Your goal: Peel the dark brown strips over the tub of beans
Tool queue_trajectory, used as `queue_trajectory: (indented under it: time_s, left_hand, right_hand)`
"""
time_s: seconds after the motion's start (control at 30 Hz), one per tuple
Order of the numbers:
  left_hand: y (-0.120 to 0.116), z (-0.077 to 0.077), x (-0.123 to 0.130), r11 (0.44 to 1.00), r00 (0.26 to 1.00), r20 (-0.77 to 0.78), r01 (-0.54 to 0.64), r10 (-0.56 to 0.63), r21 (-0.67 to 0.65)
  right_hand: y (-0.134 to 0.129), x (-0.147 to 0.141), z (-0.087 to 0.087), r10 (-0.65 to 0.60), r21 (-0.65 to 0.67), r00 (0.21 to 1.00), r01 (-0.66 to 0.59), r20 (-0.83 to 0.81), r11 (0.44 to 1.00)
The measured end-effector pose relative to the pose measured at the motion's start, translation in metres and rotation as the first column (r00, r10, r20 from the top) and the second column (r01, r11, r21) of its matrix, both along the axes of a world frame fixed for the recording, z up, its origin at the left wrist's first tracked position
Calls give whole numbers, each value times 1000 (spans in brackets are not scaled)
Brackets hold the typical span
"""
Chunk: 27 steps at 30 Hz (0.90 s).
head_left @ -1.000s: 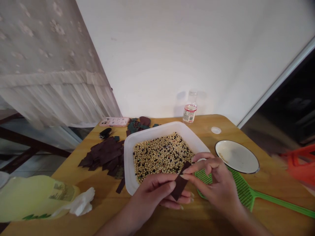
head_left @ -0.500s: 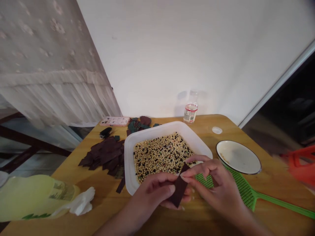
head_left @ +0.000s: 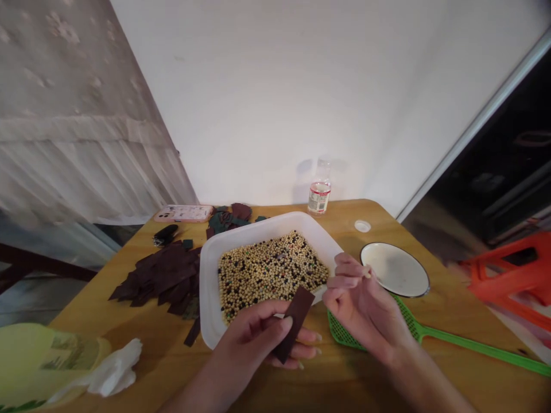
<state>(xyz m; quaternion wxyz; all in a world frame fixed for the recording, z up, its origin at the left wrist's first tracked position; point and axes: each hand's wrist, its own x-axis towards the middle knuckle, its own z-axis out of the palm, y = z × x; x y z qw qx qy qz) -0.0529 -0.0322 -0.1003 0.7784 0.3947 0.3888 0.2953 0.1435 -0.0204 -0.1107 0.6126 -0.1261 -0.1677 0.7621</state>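
Observation:
My left hand [head_left: 260, 331] is closed, its thumb pressing a thin dark brown rectangular piece [head_left: 294, 324] against the fingers. The piece tilts up to the right, in front of a white plastic tub [head_left: 209, 287] of small beige, black and coloured beads [head_left: 269, 269]. Over the tub's right front corner is my right hand [head_left: 361, 307], palm turned up and fingers curled. A tiny pale thing seems to sit at its fingertips; I cannot make out what it is. Left of the tub lies a heap of similar dark brown pieces [head_left: 161, 272].
A green mesh swatter [head_left: 411, 321] lies under my right hand, beside a white dark-rimmed plate [head_left: 398, 269]. A clear bottle [head_left: 319, 195] and white cap [head_left: 362, 226] stand behind. At left are a phone [head_left: 184, 213], black key fob [head_left: 166, 234], yellowish bottle [head_left: 47, 358] and tissue [head_left: 116, 370].
My right hand has let go of the brown piece's upper end, moved right and turned palm up. My left hand still holds the piece. The view has shifted to the right.

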Motion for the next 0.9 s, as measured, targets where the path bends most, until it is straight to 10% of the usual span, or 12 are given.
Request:
queue_trajectory:
  time_s: [0.33,0.53,0.67,0.77,0.9]
  left_hand:
    - [1,4,-2,1000,1000,-24,4,-5,-28]
    - [0,-5,-3,1000,1000,-6,27,-27,7]
    - [0,-2,-2,999,999,6,38,-38,11]
    - [0,1,-1,998,998,5,59,-59,26]
    - [-1,2,-1,995,996,-26,86,-85,45]
  right_hand:
    - [-5,-3,3,131,-35,953,-146,-273,989]
    - [-2,-3,0,-129,69,970,117,206,991]
    - [-8,-6,-1,-503,476,567,210,652,854]
    - [-14,-9,-3,-712,713,227,92,664,695]
    - [-17,-11,-6,-800,802,57,-53,597,595]
